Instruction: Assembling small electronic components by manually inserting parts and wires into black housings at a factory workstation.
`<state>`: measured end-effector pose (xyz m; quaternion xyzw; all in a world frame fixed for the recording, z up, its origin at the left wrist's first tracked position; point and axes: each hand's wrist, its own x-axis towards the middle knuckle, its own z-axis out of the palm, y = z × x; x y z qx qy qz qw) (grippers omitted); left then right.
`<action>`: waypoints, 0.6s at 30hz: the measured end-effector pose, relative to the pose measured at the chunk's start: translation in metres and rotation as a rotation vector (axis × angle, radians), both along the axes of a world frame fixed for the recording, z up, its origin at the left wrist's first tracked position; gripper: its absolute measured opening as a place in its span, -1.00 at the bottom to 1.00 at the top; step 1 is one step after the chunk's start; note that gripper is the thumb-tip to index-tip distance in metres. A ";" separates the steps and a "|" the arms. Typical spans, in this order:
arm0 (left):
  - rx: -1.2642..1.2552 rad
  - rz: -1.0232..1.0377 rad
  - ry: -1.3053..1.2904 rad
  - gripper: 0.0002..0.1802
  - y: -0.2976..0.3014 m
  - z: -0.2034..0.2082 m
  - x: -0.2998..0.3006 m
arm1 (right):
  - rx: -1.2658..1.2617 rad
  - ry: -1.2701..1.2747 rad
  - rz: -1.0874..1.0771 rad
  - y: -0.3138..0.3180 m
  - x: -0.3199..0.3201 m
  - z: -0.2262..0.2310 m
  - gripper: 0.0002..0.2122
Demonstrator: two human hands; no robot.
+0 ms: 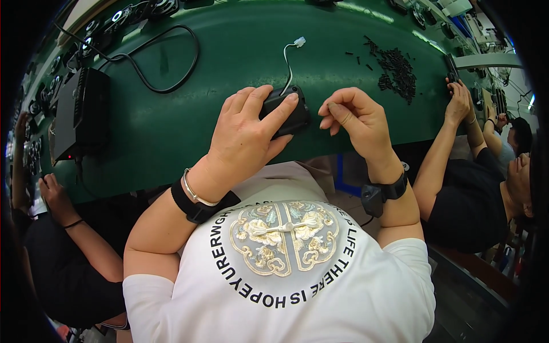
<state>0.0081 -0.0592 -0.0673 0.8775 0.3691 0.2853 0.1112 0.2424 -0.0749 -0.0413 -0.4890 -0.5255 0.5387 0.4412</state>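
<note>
A black rounded plastic device [295, 118] lies on the green tabletop in front of me, and a white cable with a small white plug [299, 42] runs out of its far end. My left hand [247, 123] lies over the device's left side, fingers wrapped round it and the index finger reaching across its top. Just to the right, apart from the device, my right hand [357, 117] has its thumb pressed to its curled fingers. Whatever sits in that pinch, if anything, is too small to make out. Beyond it lies a heap of small black pin-like pieces [399, 74].
A black box [82, 114] with a red light stands at the left, near a looped black cable [191, 63]. Several black devices [117, 20] line the far left edge. Co-workers sit on both sides; one person's hands [457, 103] rest at the table's right end.
</note>
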 end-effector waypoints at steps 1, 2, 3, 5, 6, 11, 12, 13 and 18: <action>-0.005 0.000 0.000 -0.26 0.000 -0.001 0.000 | -0.017 -0.020 0.022 -0.005 0.002 0.000 -0.93; -0.007 0.002 0.000 -0.25 0.000 -0.001 0.001 | -0.034 -0.039 0.043 -0.009 0.004 -0.001 -0.93; -0.008 0.004 0.001 -0.25 0.000 -0.002 0.001 | -0.039 -0.040 0.043 -0.011 0.004 -0.003 -0.93; -0.010 0.003 0.001 -0.25 0.001 -0.003 0.002 | 0.011 -0.076 0.081 -0.014 0.005 -0.011 -0.92; -0.009 0.005 0.000 -0.25 0.000 -0.003 0.003 | 0.037 -0.095 0.101 -0.015 0.006 -0.013 -0.91; -0.003 0.011 -0.013 -0.24 0.001 -0.005 0.003 | 0.198 -0.239 0.141 -0.013 -0.003 -0.015 -0.92; 0.000 0.011 -0.018 -0.24 0.001 -0.006 0.003 | 0.241 -0.271 0.120 -0.013 -0.005 -0.016 -0.91; -0.001 0.012 -0.019 -0.24 0.001 -0.006 0.002 | 0.285 -0.303 0.099 -0.014 -0.007 -0.017 -0.91; -0.001 0.010 -0.021 -0.24 0.001 -0.007 -0.001 | 0.495 -0.503 0.062 -0.010 -0.015 -0.011 -0.91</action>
